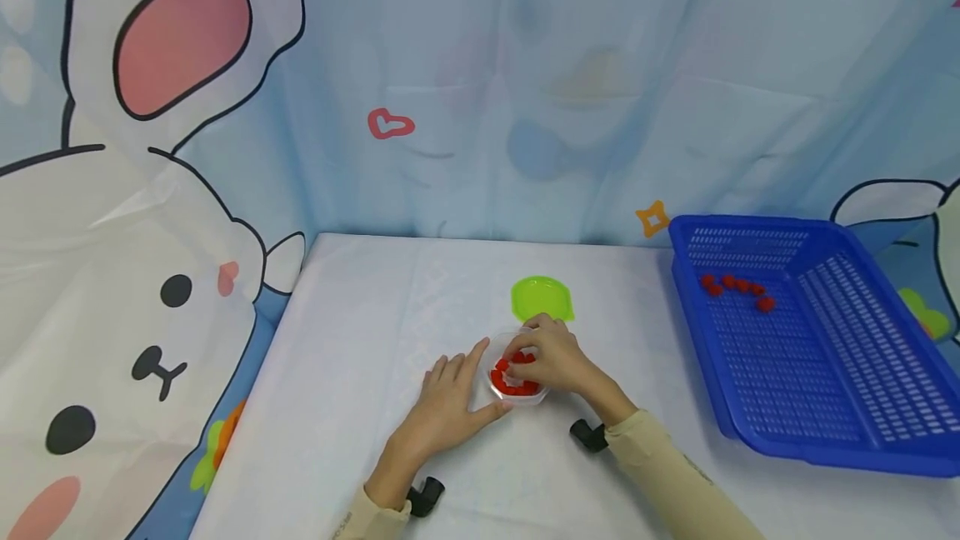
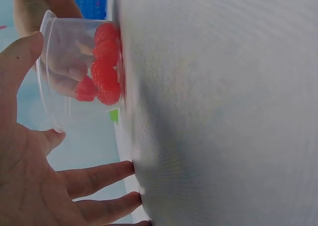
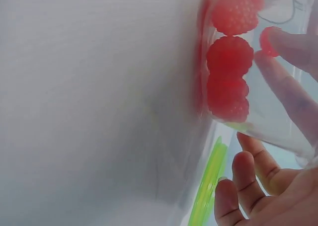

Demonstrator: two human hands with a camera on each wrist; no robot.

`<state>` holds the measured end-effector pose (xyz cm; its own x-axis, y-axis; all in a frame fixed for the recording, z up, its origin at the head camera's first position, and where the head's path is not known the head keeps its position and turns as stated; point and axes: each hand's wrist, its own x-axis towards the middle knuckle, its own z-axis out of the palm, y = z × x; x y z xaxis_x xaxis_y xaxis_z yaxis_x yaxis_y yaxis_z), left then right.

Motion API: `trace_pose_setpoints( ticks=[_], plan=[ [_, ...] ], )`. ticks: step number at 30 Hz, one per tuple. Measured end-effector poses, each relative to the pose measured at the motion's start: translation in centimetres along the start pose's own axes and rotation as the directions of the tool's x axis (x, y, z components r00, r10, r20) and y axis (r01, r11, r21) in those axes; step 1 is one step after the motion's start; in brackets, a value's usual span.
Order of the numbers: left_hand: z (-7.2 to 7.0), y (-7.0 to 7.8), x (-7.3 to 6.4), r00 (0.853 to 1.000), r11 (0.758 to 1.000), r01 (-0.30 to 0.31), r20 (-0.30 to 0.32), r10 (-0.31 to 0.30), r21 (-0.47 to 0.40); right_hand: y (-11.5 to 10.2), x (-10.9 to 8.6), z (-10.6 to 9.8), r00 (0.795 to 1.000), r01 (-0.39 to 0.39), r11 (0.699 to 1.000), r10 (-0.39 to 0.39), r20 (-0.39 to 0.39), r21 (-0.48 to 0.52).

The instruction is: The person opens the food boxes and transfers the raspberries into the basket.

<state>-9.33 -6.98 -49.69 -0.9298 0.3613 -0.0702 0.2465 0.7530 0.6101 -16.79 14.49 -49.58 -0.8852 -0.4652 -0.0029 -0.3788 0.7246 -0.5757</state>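
Observation:
A clear plastic cup (image 1: 519,401) stands upright on the white-covered table, with several red raspberries (image 2: 106,62) lying along its bottom. Reaching in through the mouth, my right hand (image 1: 551,354) pinches one raspberry (image 3: 268,42) between thumb and a finger, just above the others. The remaining fingers of that hand stay outside the cup wall. My left hand (image 1: 442,409) spreads its fingers at the cup's left side. Its thumb and index fingertip touch the rim, while other fingertips rest on the cloth. Behind the cup lies a lime-green lid (image 1: 542,297), flat on the table.
At the right stands a blue perforated basket (image 1: 817,373) with several raspberries (image 1: 742,285) near its back left corner. A patterned curtain (image 1: 480,90) hangs behind the table. Black wrist mounts (image 1: 588,435) sit beside both wrists, close to the tabletop.

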Motion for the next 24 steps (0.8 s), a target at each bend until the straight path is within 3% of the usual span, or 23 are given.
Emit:
trace_pose_setpoints(
  ticks=[6, 12, 18, 24],
  plan=[
    [0.0, 0.1, -0.1, 1.000, 1.000, 0.010, -0.006, -0.010, 0.005, 0.6, -0.8, -0.3, 0.999, 0.015, 0.990, -0.010, -0.038, 0.141],
    [0.1, 0.0, 0.0, 1.000, 1.000, 0.009, -0.010, -0.009, 0.011, 1.5, -1.3, -0.1, 0.997, 0.052, 0.975, -0.037, -0.072, 0.216],
    [0.0, 0.1, 0.0, 1.000, 1.000, 0.003, -0.010, -0.003, 0.010, 1.7, -1.8, -0.8, 0.995, 0.063, 0.946, -0.033, -0.099, 0.319],
    [0.0, 0.2, 0.0, 1.000, 1.000, 0.002, -0.014, -0.002, 0.006, 1.6, -2.4, -2.2, 0.991, 0.061, 0.935, -0.014, -0.135, 0.349]
  ],
)
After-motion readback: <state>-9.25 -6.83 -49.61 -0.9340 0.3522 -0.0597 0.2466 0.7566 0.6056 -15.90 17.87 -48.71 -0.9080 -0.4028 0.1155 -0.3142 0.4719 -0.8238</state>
